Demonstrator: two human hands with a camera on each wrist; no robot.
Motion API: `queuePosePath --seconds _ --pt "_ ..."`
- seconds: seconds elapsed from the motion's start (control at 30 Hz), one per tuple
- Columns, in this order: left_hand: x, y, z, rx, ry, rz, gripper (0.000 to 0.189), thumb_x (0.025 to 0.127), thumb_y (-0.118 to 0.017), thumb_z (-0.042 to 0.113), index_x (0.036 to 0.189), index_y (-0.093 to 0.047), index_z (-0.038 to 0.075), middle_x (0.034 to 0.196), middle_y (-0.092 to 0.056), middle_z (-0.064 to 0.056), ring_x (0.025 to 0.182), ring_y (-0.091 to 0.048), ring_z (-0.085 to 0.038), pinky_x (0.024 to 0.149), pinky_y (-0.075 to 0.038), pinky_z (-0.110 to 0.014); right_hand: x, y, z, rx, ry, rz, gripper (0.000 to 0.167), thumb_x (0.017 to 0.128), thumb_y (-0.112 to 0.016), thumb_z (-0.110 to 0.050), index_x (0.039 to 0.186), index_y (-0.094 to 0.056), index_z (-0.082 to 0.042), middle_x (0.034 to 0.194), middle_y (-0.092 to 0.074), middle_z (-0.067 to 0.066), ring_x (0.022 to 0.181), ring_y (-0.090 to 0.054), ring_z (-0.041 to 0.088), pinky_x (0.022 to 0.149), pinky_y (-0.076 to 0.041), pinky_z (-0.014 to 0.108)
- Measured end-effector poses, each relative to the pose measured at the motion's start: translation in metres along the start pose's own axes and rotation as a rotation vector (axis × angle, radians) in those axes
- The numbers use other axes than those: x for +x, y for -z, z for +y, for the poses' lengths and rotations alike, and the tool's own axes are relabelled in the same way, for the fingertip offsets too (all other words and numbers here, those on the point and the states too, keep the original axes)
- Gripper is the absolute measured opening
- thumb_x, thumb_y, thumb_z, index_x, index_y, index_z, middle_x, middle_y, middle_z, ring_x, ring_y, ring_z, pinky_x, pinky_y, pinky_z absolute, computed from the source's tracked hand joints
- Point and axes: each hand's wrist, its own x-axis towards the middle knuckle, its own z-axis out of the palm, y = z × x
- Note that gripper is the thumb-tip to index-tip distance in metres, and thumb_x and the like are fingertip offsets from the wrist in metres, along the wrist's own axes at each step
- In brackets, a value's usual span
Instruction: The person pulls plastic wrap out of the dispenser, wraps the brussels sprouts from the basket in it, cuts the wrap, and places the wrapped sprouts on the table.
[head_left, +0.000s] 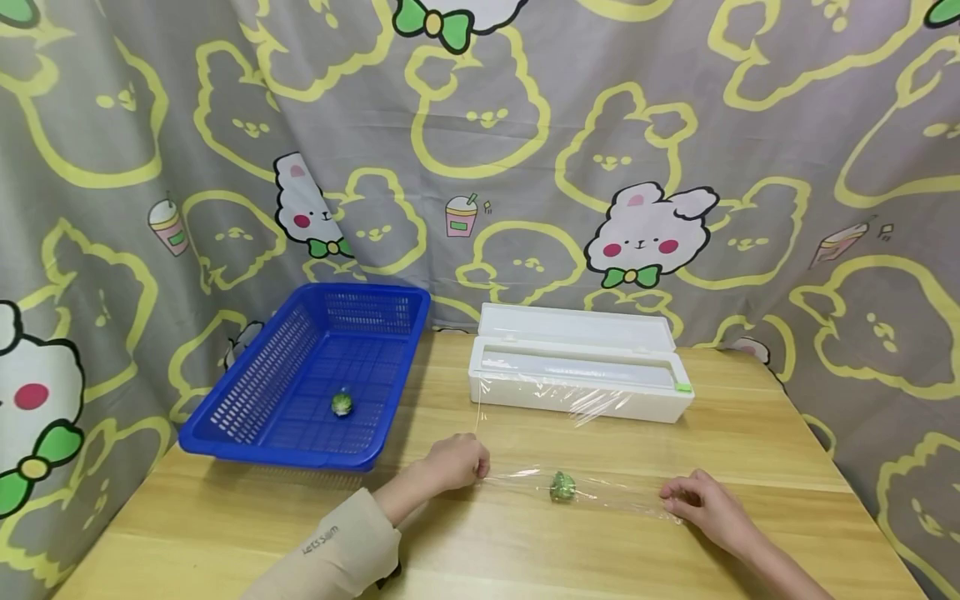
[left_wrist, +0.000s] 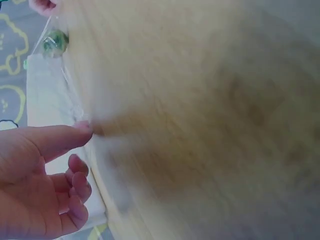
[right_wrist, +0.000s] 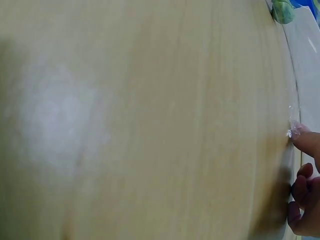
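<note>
My left hand [head_left: 457, 463] and right hand [head_left: 707, 507] each pinch the near edge of clear cling film [head_left: 527, 473], which extends to the white dispenser box [head_left: 681, 407]. The Brussels sprout [head_left: 562, 487] sits between them at the film's near edge.

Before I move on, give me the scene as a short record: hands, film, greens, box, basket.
left hand: pinches the near left corner of the clear film
right hand: pinches its near right corner
film: stretched from the white box toward the hands
green vegetable: between the hands, at the film; whether fully wrapped, cannot tell
box: lid open, roll inside
blue basket: left of box, holding another green vegetable
</note>
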Motion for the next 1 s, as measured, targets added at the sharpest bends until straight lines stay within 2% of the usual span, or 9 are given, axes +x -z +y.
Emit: queuePosePath --seconds 0.13,0.27,0.43,0.57,0.7,0.8,1.0 --pt "0.002 0.002 -0.001 -0.038 -0.003 -0.022 0.018 0.072 -0.066 0.003 0.062 -0.063 0.018 0.069 -0.059 0.008 0.067 -0.052 -0.009 0.05 -0.04 -0.025 0.0 0.0 0.0 -0.015 -0.006 -0.015 0.01 0.075 -0.07 -0.013 0.083 -0.066 -0.016 0.07 -0.04 -0.004 0.062 -0.031 0.003 0.055 -0.025 0.023" --pt "0.005 0.004 0.007 -0.025 -0.018 -0.015 0.015 0.074 -0.066 0.009 0.062 -0.064 0.018 0.065 -0.059 0.01 0.061 -0.051 -0.007 0.049 -0.039 -0.023 0.0 0.001 0.0 -0.025 -0.017 -0.035 0.009 0.076 -0.07 -0.015 0.082 -0.064 -0.018 0.069 -0.038 -0.004 0.062 -0.031 0.004 0.055 -0.024 0.024" --pt "0.016 0.004 0.029 -0.123 -0.063 -0.026 0.008 0.077 -0.068 0.015 0.07 -0.066 0.016 0.066 -0.059 0.009 0.059 -0.048 -0.003 0.051 -0.039 -0.017 0.0 0.002 -0.001 -0.035 -0.016 -0.053 0.009 0.077 -0.07 -0.018 0.081 -0.062 -0.019 0.069 -0.037 -0.003 0.061 -0.031 0.005 0.055 -0.024 0.025" --pt "0.028 -0.002 0.05 -0.219 -0.145 -0.017 0.007 0.077 -0.07 0.019 0.081 -0.066 0.015 0.07 -0.058 0.01 0.063 -0.047 0.0 0.058 -0.039 -0.013 0.0 0.003 -0.001 -0.042 -0.013 -0.058 0.009 0.078 -0.069 -0.02 0.082 -0.062 -0.019 0.069 -0.037 -0.003 0.06 -0.031 0.005 0.055 -0.023 0.026" --pt "0.034 -0.01 0.065 -0.231 -0.218 0.013 0.011 0.075 -0.072 0.018 0.083 -0.064 0.016 0.073 -0.057 0.013 0.067 -0.048 0.003 0.063 -0.039 -0.011 0.002 0.003 -0.001 -0.048 -0.021 -0.066 0.009 0.078 -0.069 -0.018 0.081 -0.061 -0.021 0.069 -0.037 -0.004 0.06 -0.032 0.006 0.055 -0.023 0.027" --pt "0.035 -0.015 0.071 -0.211 -0.215 0.03 0.014 0.073 -0.074 0.018 0.081 -0.063 0.017 0.074 -0.057 0.012 0.068 -0.048 0.002 0.063 -0.039 -0.011 0.003 0.003 -0.001 -0.053 -0.03 -0.065 0.01 0.077 -0.069 -0.018 0.08 -0.061 -0.022 0.069 -0.037 -0.004 0.061 -0.032 0.005 0.056 -0.024 0.027" --pt "0.037 -0.021 0.074 -0.206 -0.158 0.053 0.017 0.071 -0.076 0.016 0.08 -0.062 0.016 0.074 -0.057 0.009 0.067 -0.048 0.0 0.061 -0.039 -0.012 0.001 0.002 0.0 -0.055 -0.012 -0.042 0.01 0.076 -0.07 -0.019 0.08 -0.062 -0.021 0.068 -0.036 -0.004 0.061 -0.031 0.005 0.056 -0.023 0.027"
